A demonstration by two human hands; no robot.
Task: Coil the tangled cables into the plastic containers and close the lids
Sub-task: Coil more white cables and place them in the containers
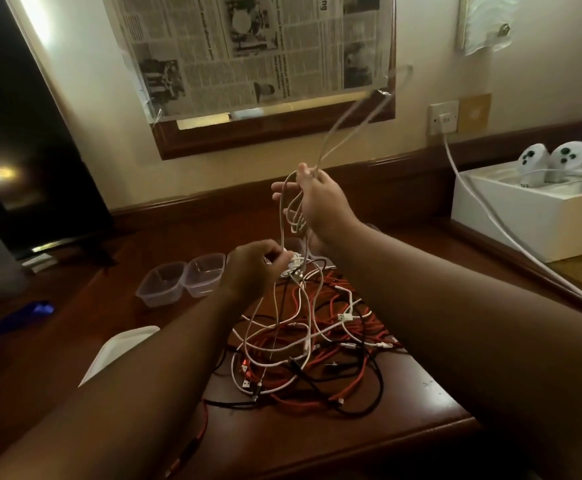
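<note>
1. Nearest, a tangle of cables [303,344] in red, white and black lay by the table's [317,441] front edge.
2. A white lid [123,344] lay left of it.
3. The left hand [253,270] pinched a white cable [284,216]; the raised right hand [320,199] gripped its loops.
4. Two visible open plastic containers [185,278] stood behind.
5. The newspaper's [248,50] print was unreadable.

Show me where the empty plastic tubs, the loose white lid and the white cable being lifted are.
plastic tubs [182,279]: head view, on the shared rims of the two clear tubs.
white lid [120,348]: head view, on its flat top.
white cable [284,209]: head view, on the strand hanging below the right hand [317,195].
</note>
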